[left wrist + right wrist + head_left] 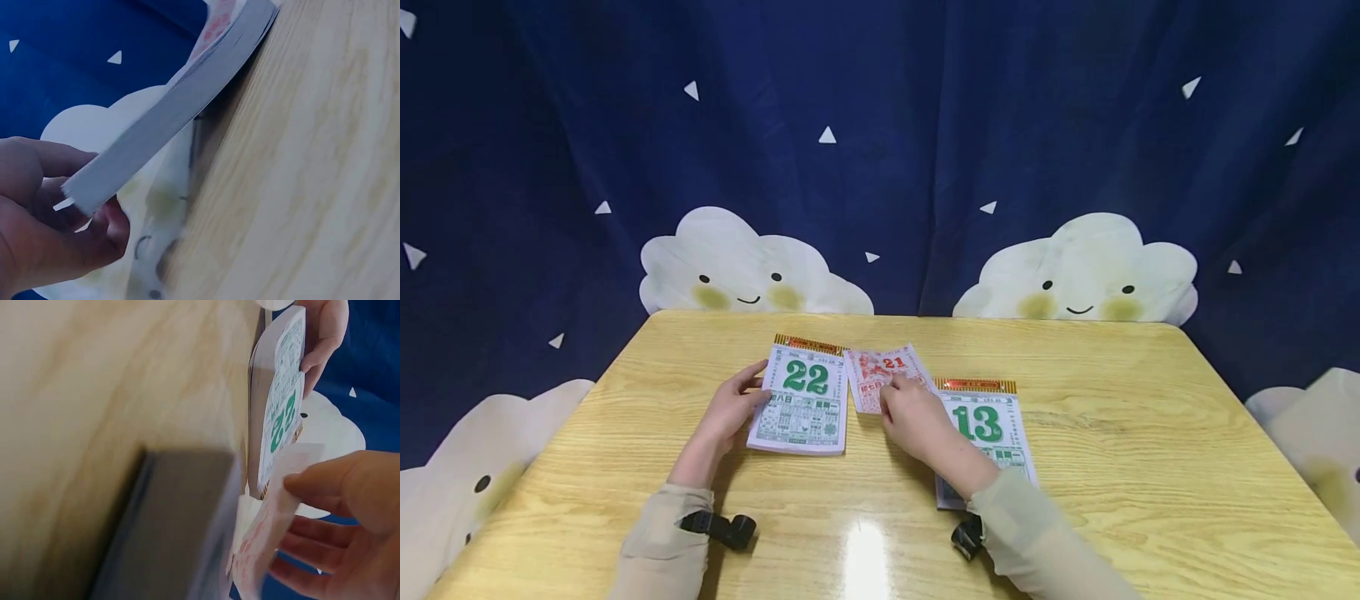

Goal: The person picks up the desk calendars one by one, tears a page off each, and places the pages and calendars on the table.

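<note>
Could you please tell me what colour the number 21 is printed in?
The number 21 on the sheet is red, clearest in the head view.

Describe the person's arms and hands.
The left sleeve and right sleeve are pale beige. The left hand and right hand are gloveless. A black strap with a stubby black device shows at the left wrist, a second device at the right.

Wooden table [1150, 467]: calendar 13 [991, 412], calendar 22 [802, 403] (part-lifted)
</note>
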`<state>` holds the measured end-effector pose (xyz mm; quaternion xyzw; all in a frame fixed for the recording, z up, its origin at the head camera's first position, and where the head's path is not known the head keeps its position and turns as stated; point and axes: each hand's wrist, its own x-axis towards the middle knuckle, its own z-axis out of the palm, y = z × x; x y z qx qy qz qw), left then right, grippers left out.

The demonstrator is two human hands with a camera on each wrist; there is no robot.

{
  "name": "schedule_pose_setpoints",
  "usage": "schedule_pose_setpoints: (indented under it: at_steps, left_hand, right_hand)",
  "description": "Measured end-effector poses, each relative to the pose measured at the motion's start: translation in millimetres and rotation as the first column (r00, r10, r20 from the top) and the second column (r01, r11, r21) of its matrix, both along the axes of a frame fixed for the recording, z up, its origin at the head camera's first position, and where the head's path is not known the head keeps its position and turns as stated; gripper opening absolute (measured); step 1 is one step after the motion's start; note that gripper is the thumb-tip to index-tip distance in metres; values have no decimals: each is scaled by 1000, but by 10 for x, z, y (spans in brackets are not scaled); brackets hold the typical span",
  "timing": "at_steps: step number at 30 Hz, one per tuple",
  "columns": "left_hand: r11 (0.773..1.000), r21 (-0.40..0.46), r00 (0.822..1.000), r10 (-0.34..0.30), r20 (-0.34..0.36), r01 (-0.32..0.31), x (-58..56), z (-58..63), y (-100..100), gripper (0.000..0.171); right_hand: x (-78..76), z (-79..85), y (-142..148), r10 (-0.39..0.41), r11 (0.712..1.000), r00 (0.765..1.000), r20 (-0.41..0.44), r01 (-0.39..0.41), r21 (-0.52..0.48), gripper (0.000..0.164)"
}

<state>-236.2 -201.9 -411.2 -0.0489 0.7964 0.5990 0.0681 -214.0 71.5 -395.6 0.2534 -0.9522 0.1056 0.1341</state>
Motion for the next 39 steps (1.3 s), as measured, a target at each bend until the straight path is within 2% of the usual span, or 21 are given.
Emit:
schedule_pose_setpoints:
  at_steps: [4,10,18,26,34,39]
  left_hand:
    - [998,-63,1000,-1,7,1,17,10,-16,58]
    - [984,-179,999,22,27,-17,4,15,-50,57]
    - [972,-228,997,64,39,-54,-7,-12,-130,57]
    - [956,-292,1000,22,19,-16,-47,7,-151,56]
    - [962,-268,995,72,67,-52,25,10,-117,49]
    - [956,-289,996,73,51,-55,57,81,-75,49]
  right_hand:
    - [27,-32,-69,-19,997,994,105,11,81,5]
    - [42,-79,-152,-36,992,985,166,15,123,11]
    - [64,-116,-253,-26,994,985,173,7,109,9]
    - [100,-109,-328,-24,994,982,188,3,109,10]
    - [135,-118,-329,-7,993,979,203,-17,118,16]
    - [144,-64,-271,-10,998,979,203,-4,66,19]
